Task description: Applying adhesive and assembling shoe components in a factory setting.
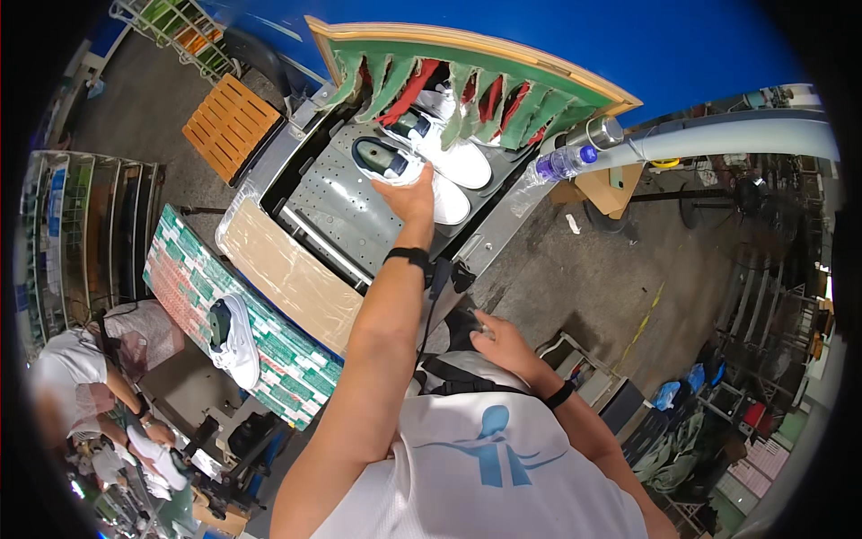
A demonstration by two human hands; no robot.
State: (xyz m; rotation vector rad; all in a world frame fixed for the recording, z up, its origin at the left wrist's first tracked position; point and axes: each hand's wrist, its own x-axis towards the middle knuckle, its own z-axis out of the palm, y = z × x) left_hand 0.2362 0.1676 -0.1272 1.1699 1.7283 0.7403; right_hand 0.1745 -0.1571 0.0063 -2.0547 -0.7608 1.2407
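Observation:
My left hand [409,195] is closed round the side of a white sneaker [449,202] with a dark green insole, which rests on a grey perforated conveyor plate [328,193]. Right beside it lies a second white sneaker [469,165], its heel end near the slit curtain. My right hand [505,347] is held low in front of my waist. Its fingers are curled together, and what they grip, if anything, cannot be made out. Another white sneaker [237,346] sits on a green-and-white taped board to the left.
A green and red slit curtain [530,112] hangs under a wood-edged blue machine. On the right frame edge lies a water bottle [566,163] beside a metal cup [603,133]. A cardboard-covered ledge [283,269] fronts the conveyor. At lower left another person's hands [157,433] hold a shoe.

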